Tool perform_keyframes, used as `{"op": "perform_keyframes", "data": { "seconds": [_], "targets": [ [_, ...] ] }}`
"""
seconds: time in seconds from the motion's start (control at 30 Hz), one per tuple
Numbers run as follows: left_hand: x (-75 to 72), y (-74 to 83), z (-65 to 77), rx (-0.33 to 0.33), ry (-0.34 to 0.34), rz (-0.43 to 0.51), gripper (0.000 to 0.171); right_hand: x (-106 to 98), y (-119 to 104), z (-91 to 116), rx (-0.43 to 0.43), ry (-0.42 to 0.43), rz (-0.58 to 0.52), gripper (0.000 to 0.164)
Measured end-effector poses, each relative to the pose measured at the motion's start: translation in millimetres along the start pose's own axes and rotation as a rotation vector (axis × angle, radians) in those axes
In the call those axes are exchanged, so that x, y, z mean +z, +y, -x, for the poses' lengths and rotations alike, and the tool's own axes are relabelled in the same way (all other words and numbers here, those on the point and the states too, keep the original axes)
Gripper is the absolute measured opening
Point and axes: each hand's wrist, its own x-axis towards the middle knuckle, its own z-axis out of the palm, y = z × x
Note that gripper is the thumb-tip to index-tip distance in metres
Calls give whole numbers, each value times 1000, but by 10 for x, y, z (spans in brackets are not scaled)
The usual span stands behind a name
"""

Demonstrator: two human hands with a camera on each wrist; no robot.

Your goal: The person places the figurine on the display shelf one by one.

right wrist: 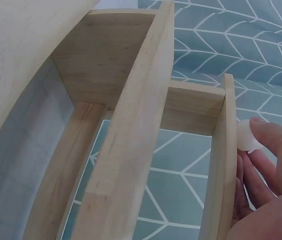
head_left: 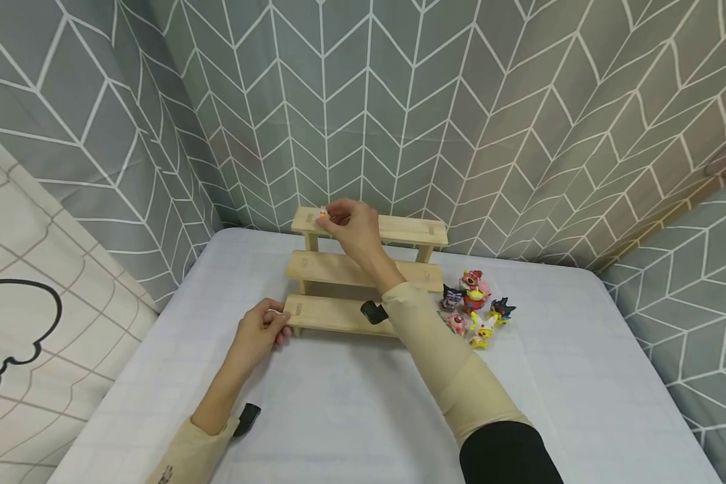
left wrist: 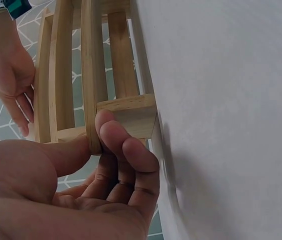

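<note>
A three-tier wooden display stand (head_left: 333,314) stands on the white-covered table. My left hand (head_left: 257,331) pinches the left end of its lowest board, thumb on top and fingertips (left wrist: 115,136) underneath, as the left wrist view shows. Up at the left part of the top board, my right hand (head_left: 359,232) holds a small white figurine (head_left: 323,212) with an orange spot on it. In the right wrist view the white figurine (right wrist: 247,136) sits between thumb and fingers, right at the board's face; most of its detail is hidden.
Beside the stand's right end is a cluster of several small colourful figurines, among them a yellow one (head_left: 481,331), a dark one with blue (head_left: 501,309) and a purple-black one (head_left: 451,297). A grey chevron-patterned curtain (head_left: 399,101) hangs close behind the stand.
</note>
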Motion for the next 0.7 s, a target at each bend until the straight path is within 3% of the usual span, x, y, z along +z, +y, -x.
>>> {"op": "perform_keyframes", "data": {
  "seconds": [0.23,0.53,0.7],
  "targets": [
    [15,-31,-16,5,8,-3,22,41,15,-11,-23,18,64,26],
    [89,-54,-46,4,-4,21,22,-7,45,-38,15,-16,115,31],
    [21,-30,-37,2,-6,-12,24,17,43,-72,6,-25,109,32]
  ]
}}
